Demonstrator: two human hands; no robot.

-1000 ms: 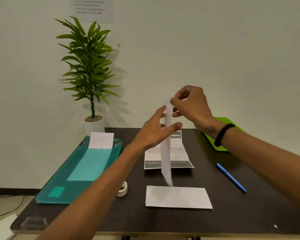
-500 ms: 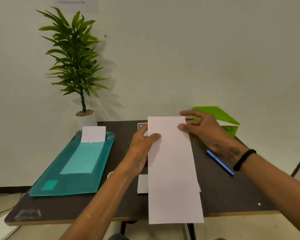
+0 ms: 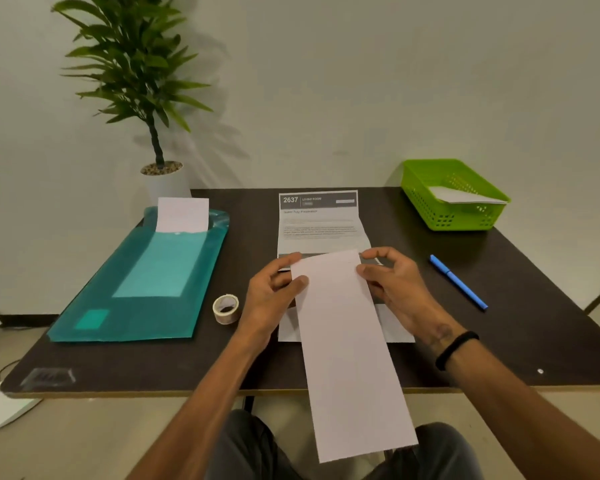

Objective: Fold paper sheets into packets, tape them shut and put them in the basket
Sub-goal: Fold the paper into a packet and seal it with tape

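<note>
I hold a long white paper strip (image 3: 347, 348) by its far end above the dark table (image 3: 499, 327). My left hand (image 3: 274, 299) pinches its left edge and my right hand (image 3: 392, 289) pinches its right edge. The strip hangs toward me past the table's front edge. Under it lies another white sheet (image 3: 395, 329). A roll of tape (image 3: 226, 308) stands left of my left hand. The green basket (image 3: 426, 199) at the far right holds a folded white packet (image 3: 461, 195).
A printed instruction sheet (image 3: 317, 220) lies behind my hands. A teal folder (image 3: 146, 282) with a white sheet (image 3: 182, 214) sticking out is at the left. A blue pen (image 3: 458, 282) lies at the right. A potted plant (image 3: 142, 81) stands at the far left.
The strip has come down from upright in the air, turned flat and moved closer to me. Both hands have dropped lower, and my view has tilted down to the table.
</note>
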